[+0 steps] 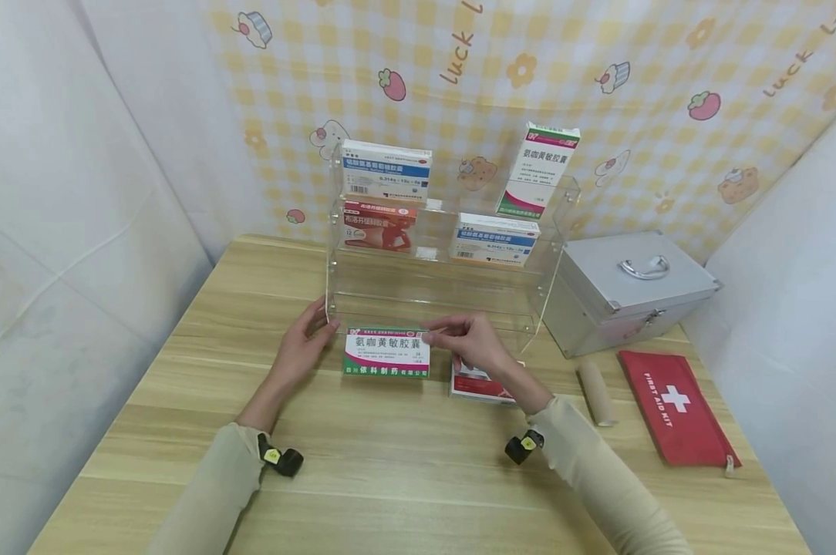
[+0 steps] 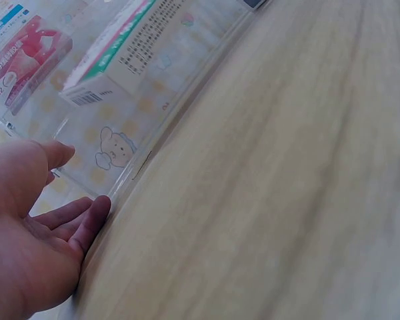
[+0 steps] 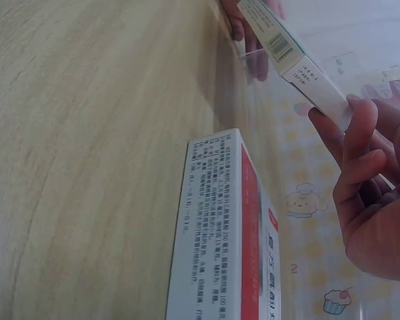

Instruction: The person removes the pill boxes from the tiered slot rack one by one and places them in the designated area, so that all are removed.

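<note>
My right hand (image 1: 476, 341) pinches the right end of a white, green and magenta medicine box (image 1: 386, 356) between thumb and fingers. The box is held up off the table, in front of the lowest tier of a clear acrylic display rack (image 1: 425, 301). In the right wrist view the same medicine box (image 3: 297, 67) shows its barcode end. My left hand (image 1: 300, 347) is at the rack's lower left corner, its fingers extended along the side panel. Below my right forearm, a red and white medicine box (image 1: 483, 388) lies on the table, partly hidden.
Upper tiers hold blue-white boxes (image 1: 386, 173) (image 1: 496, 240), a red box (image 1: 379, 229) and an upright green-magenta box (image 1: 539, 171). To the right are a silver case (image 1: 626, 285), a beige bandage roll (image 1: 594, 393) and a red first aid pouch (image 1: 678, 408).
</note>
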Demonstrator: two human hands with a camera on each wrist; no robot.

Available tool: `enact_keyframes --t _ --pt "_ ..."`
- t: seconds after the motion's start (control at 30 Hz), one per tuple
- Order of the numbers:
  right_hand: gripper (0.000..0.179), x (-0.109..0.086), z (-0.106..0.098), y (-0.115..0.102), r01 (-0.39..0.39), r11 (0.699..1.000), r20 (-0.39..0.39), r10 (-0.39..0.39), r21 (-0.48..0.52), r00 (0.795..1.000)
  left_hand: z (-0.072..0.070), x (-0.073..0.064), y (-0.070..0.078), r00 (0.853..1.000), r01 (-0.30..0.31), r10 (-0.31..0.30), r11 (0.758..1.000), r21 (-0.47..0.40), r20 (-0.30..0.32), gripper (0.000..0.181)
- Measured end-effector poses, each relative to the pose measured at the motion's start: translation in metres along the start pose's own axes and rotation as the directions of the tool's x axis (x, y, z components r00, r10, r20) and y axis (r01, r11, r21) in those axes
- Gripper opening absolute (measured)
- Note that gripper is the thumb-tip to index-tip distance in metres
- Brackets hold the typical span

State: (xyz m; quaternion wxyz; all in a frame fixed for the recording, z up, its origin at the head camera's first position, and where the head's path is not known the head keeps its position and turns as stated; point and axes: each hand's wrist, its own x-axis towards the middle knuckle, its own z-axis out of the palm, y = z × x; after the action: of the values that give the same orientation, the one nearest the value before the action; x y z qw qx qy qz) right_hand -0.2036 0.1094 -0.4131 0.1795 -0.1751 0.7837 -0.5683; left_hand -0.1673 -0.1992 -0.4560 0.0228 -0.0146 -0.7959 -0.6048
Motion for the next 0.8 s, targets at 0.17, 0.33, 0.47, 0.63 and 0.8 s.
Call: enact_keyframes --t 0.17,0.33,0.47,0.63,0.8 --pt "0.026 0.008 0.000 0.020 -0.028 1.000 -0.016 0.028 -0.002 0.999 0.000 0.000 0.000 1.000 -0.002 0.002 1.000 -0.002 -0.005 0.058" --pt "0.028 0.010 0.000 0.027 -0.046 0.999 -0.002 0.046 0.000 0.999 0.000 0.000 0.000 1.000 -0.003 0.003 1.000 0.005 0.000 0.058" --pt "0.029 0.012 0.001 0.030 -0.054 0.999 0.012 0.054 0.004 0.998 -0.001 0.000 0.000 1.000 -0.002 0.002 1.000 -0.001 0.003 0.058" --pt "0.028 0.014 0.002 0.032 -0.067 0.998 0.018 0.067 0.011 0.998 -0.001 0.000 0.000 1.000 0.004 -0.004 1.000 -0.006 0.006 0.059" --pt "0.025 0.014 0.003 0.035 -0.094 0.996 0.008 0.094 0.008 0.996 -0.001 0.000 -0.001 1.000 0.006 -0.006 1.000 -0.005 0.007 0.058"
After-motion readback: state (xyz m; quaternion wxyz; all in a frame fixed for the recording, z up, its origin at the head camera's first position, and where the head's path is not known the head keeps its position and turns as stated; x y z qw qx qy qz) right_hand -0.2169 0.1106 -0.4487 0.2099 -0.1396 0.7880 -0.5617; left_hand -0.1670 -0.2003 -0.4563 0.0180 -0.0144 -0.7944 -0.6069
